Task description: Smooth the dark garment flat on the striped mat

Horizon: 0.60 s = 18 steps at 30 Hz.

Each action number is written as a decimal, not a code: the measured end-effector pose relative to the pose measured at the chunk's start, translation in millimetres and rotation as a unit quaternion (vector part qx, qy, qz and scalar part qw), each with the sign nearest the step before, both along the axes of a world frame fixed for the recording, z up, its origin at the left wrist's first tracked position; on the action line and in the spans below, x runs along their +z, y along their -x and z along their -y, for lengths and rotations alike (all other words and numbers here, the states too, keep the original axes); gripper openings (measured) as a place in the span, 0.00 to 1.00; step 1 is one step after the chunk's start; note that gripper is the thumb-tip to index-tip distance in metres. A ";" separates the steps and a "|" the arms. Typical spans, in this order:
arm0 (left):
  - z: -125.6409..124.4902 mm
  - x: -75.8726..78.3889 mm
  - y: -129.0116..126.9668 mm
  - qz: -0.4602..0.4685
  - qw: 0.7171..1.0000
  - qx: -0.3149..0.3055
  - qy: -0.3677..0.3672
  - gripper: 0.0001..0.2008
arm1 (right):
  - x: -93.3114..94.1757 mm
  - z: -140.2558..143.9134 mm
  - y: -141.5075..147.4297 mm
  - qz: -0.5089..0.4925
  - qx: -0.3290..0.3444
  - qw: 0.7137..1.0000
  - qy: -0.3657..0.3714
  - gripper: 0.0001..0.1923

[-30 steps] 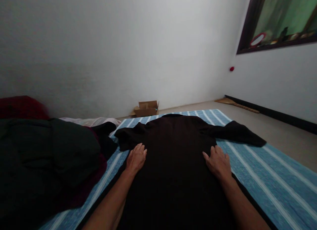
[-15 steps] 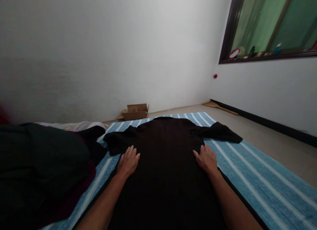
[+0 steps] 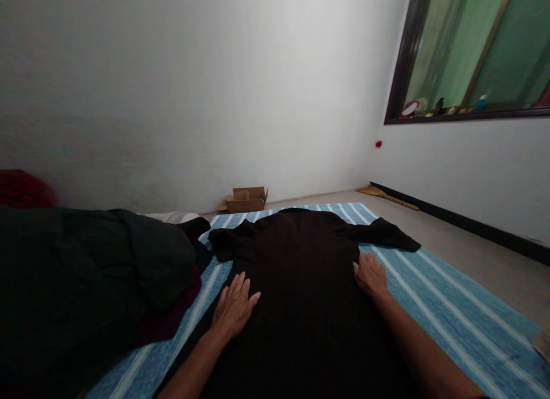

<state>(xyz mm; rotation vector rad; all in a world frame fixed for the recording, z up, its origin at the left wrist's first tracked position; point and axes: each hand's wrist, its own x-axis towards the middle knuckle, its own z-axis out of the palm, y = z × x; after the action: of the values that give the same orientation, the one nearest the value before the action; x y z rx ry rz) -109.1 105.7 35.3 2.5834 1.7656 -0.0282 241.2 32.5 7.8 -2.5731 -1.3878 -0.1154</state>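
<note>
A black short-sleeved garment (image 3: pixel 301 284) lies spread out before me, its collar at the far end and its sleeves stretched to both sides. My left hand (image 3: pixel 235 307) rests flat on its left part, fingers spread. On the right edge, just below the sleeve, lies my right hand (image 3: pixel 370 274) with its fingers apart, the tips at the border of the cloth. Neither hand grips the fabric. Under the garment is a blue sheet (image 3: pixel 447 296) with white stripes. The garment's near end runs out of view at the bottom.
A heap of dark green clothing (image 3: pixel 94 261) with a maroon piece (image 3: pixel 172 316) lies at the left. Beyond the sheet stand an open cardboard box (image 3: pixel 247 201) and, on the floor, a broom (image 3: pixel 387 196). A window (image 3: pixel 468 55) is at upper right.
My left hand has slid nearer to me along the garment, while the right has stayed near the right edge. The view has tilted up and turned slightly left.
</note>
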 end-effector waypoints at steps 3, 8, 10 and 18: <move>15.7 -1.0 6.2 0.003 1.000 0.002 0.007 0.33 | -2.9 18.1 7.4 0.019 0.086 0.996 0.003 0.23; 26.4 -5.5 10.0 0.007 1.000 0.015 0.019 0.34 | -20.2 43.5 10.6 -0.007 0.182 0.982 0.057 0.27; 27.0 -6.7 9.3 0.009 1.000 0.021 0.020 0.34 | -25.0 49.0 7.7 -0.015 0.159 0.985 0.067 0.29; 25.7 -13.5 6.7 0.025 0.999 0.029 0.013 0.34 | -29.6 66.1 -0.9 -0.006 0.120 0.991 0.061 0.29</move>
<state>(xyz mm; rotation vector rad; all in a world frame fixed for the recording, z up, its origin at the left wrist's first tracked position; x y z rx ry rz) -115.8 80.0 21.7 2.4904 1.8092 0.0138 242.1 -33.6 -21.8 -2.4697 -1.7374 0.0257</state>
